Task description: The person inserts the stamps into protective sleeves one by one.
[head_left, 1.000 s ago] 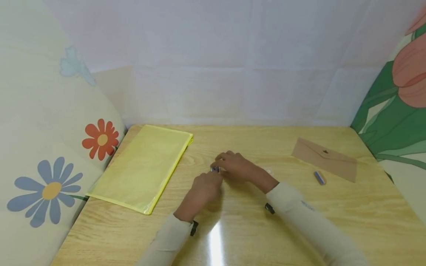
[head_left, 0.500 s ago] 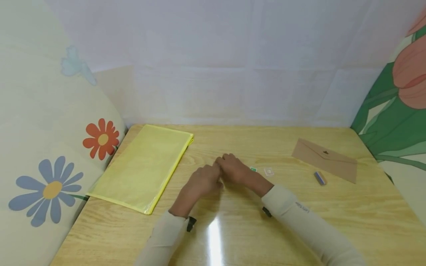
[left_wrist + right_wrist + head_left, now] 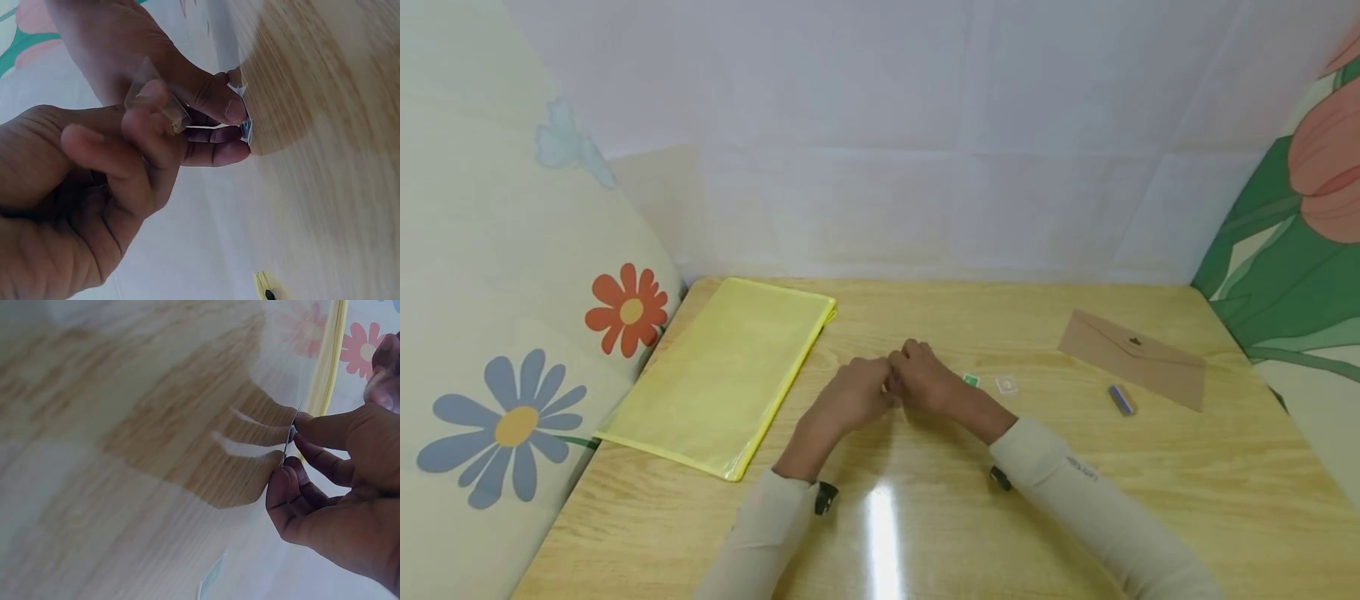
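In the head view my left hand [image 3: 859, 393] and right hand [image 3: 921, 379] meet over the middle of the table. My left fingers hold a small clear plastic piece [image 3: 145, 94], seen at their tips in the left wrist view. Against the tabletop, my right hand pinches a small thin printed piece [image 3: 246, 128], which shows nearly edge-on in the right wrist view; its face is mostly hidden. Beside the right wrist lie a small green-and-white square [image 3: 972, 381] and a small pale-edged square [image 3: 1006, 384].
A yellow zip folder [image 3: 722, 375] lies at the left of the wooden table [image 3: 940, 533]. To the right are a brown envelope [image 3: 1131, 358] and a blue-and-white eraser-like block [image 3: 1122, 400]. A white cloth backdrop [image 3: 880, 208] stands behind the table.
My left hand has moved up against the right hand, hiding the small printed piece that showed between them. The right forearm has shifted slightly, uncovering the green-and-white square and the pale-edged square.
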`<action>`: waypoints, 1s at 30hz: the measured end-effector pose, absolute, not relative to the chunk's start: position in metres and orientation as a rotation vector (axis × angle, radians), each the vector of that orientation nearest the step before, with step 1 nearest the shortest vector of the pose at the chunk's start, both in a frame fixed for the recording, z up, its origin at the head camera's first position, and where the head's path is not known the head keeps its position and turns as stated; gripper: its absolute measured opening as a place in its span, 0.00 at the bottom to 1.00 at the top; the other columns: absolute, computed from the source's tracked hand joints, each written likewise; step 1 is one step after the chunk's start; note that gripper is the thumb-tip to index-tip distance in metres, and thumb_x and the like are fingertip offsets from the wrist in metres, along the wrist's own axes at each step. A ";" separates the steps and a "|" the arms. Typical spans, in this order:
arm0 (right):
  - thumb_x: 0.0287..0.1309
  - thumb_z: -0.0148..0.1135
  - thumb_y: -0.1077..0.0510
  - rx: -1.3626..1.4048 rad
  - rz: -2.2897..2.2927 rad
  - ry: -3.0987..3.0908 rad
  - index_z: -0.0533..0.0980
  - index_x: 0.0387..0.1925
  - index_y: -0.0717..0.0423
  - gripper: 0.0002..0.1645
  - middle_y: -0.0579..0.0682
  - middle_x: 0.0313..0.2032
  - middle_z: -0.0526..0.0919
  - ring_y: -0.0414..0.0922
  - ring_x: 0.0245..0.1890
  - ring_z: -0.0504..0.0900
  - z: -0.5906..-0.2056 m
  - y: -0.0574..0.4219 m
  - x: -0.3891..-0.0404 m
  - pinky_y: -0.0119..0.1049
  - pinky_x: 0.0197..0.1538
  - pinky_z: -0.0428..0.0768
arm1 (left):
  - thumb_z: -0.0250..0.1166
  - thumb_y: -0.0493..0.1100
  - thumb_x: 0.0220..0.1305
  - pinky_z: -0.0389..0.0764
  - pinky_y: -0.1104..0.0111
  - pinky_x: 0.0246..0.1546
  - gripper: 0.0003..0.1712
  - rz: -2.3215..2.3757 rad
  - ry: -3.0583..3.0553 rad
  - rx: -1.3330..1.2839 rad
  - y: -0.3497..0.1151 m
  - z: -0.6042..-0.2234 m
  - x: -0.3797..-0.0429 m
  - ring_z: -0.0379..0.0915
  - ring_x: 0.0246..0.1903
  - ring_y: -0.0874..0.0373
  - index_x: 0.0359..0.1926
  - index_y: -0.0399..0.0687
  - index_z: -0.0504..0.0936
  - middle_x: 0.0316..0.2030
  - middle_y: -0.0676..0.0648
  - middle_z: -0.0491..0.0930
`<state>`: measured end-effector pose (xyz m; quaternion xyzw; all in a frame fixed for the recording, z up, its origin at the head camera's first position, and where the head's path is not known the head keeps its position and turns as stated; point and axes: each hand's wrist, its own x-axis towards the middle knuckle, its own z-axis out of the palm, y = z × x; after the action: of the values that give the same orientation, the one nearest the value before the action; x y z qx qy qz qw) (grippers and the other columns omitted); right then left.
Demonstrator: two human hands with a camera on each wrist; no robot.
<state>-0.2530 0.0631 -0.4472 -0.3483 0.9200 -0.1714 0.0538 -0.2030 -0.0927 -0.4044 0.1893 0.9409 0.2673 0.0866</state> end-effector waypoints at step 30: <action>0.69 0.63 0.59 -1.008 -0.673 2.802 0.73 0.42 0.56 0.07 0.48 0.34 0.71 0.46 0.37 0.68 -0.453 0.069 -0.259 0.39 0.43 0.70 | 0.60 0.17 0.53 0.80 0.65 0.35 0.21 1.042 2.832 0.628 -0.104 -0.400 -0.212 0.77 0.37 0.54 0.44 0.38 0.77 0.38 0.43 0.81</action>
<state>-0.2591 0.0689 -0.4529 -0.3299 0.9169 -0.2203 0.0441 -0.2122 -0.1038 -0.3996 0.2037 0.9184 0.3378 0.0297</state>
